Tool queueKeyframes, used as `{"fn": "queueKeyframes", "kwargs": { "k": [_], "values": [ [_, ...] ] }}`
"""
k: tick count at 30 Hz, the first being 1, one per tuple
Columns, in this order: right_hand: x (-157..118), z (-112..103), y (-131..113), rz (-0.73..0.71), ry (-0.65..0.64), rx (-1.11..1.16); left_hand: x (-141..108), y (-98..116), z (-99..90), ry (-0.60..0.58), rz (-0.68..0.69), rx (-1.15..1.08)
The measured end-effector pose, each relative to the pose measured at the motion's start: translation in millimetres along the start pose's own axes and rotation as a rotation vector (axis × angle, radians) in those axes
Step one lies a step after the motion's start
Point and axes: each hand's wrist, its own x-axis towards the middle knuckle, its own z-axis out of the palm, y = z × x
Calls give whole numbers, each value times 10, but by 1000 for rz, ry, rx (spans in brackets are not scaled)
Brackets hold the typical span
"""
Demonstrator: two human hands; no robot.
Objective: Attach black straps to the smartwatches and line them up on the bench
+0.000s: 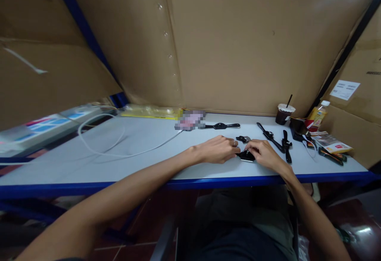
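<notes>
A black tool with a pale lower edge (247, 157) lies near the table's front edge, between my two hands. My left hand (222, 149), with a ring on one finger, is closed around its left end. The fingers of my right hand (260, 153) are pinched together at the tool's upper right side, hiding part of it. Just above the hands rests a small black part with a grey rounded piece (243, 139). Farther back lies a black two-handled tool (222, 126). Two more black tools (269, 136) (286, 146) are on the table right of my right hand.
A white cable (139, 155) loops over the left of the table (149, 169) to a blurred pink item (190, 120). A dark drink cup (284, 114), a bottle (317, 116) and packets (333, 144) stand or lie at the right. Cardboard (232, 46) rises behind.
</notes>
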Motion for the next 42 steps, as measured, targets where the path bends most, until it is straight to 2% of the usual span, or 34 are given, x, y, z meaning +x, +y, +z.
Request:
{"fn": "queueKeyframes", "kwargs": {
  "k": [5, 17, 21, 27, 35, 42],
  "values": [
    [-4, 43, -8, -30, 47, -88, -2, -19, 26, 5, -11, -36],
    [16, 69, 15, -19, 51, 48, 3, -39, 207, 129, 7, -201],
    [11, 65, 53, 22, 47, 62, 12, -21, 185, 114, 4, -189],
    [14, 28, 18, 2, -1, 79, 22, -3, 144, 96, -11, -203],
    [10, 19, 27, 164, -5, 163, 24, 2, 130, 48, -27, -158],
    [30, 37, 82, 205, 15, 273, 58, 22, 158, 21, -71, -110]
  ]
}}
